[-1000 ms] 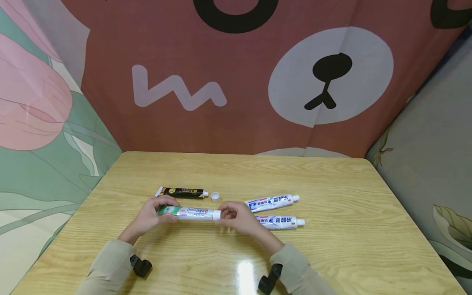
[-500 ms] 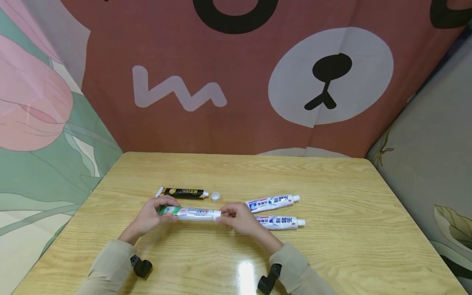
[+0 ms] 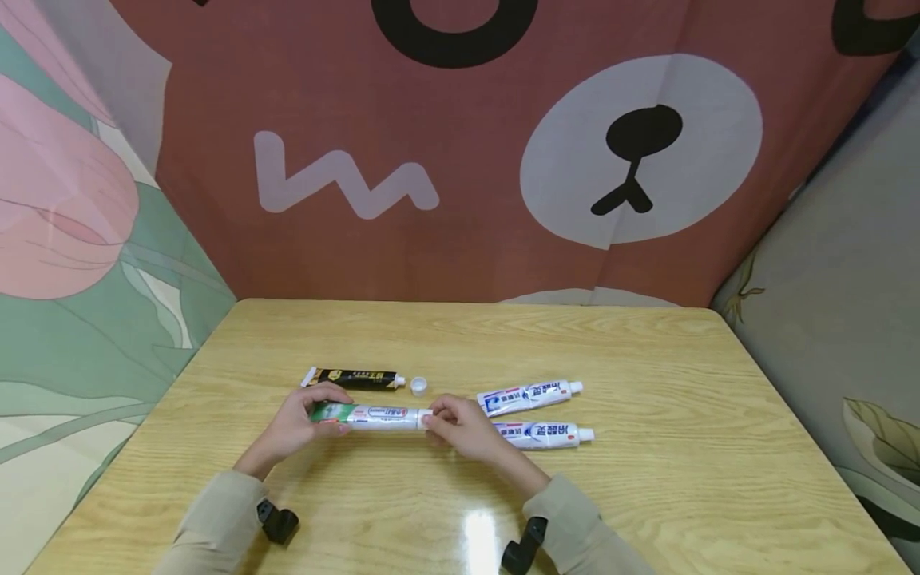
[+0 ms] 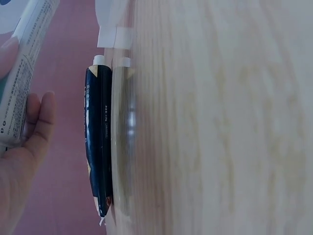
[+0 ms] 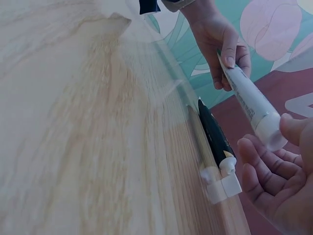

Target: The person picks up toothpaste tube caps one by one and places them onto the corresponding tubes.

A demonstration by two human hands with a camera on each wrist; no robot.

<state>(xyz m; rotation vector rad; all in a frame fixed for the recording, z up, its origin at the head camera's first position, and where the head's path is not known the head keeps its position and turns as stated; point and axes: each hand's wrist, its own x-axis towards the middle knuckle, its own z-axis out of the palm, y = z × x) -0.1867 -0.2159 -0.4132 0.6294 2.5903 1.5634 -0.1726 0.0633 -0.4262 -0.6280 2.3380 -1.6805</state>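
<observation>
A white and green toothpaste tube (image 3: 384, 418) is held level above the table, its cap pointing right. My left hand (image 3: 298, 419) grips the green tail end between thumb and fingers. At the other end, my right hand (image 3: 465, 427) pinches the white cap (image 5: 270, 131), with the thumb on its side and curled fingers beneath. Just behind lies a black toothpaste tube (image 3: 359, 379), its white nozzle bare. A loose white cap (image 3: 418, 386) sits beside that nozzle.
Two white and blue toothpaste tubes, one farther back (image 3: 529, 397) and one nearer (image 3: 542, 435), lie right of my right hand, both capped. The wooden table (image 3: 683, 479) meets a red bear-print cloth (image 3: 467, 255) at its back edge.
My right thumb and fingers have closed onto the cap, with the thumb now lying over it. The left hand keeps its grip, and the tubes on the table stay put.
</observation>
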